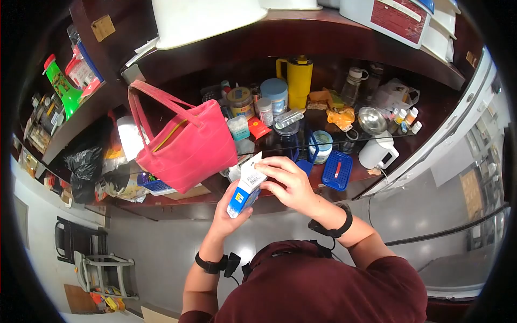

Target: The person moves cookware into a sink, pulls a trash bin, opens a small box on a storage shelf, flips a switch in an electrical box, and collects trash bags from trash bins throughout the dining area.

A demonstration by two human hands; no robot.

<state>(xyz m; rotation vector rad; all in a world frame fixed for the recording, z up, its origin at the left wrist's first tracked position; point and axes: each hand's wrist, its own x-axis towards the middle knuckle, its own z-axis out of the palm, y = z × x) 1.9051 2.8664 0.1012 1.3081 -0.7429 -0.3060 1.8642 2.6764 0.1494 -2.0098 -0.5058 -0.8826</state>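
The left hand (225,214) grasps a small blue-and-white box (243,197), fingers and thumb wrapped around its lower part. The right hand (291,183) takes hold of the same box at its white top end, where a pointed flap stands up; a square printed code shows just below. The box is tilted, held in the air in front of the person's chest, near the front edge of a dark wooden shelf (355,199). Each wrist wears a black strap.

Just beyond the hands, to the left, a pink handbag (196,144) leans with its handles up. To the right are a blue basket (337,171) and a white kettle (378,151), with a shiny metal bowl (371,121) behind the kettle. Farther back, between the bag and the bowl, come a red packet (259,129), a blue-lidded tub (274,97) and a tall yellow tumbler (300,86).
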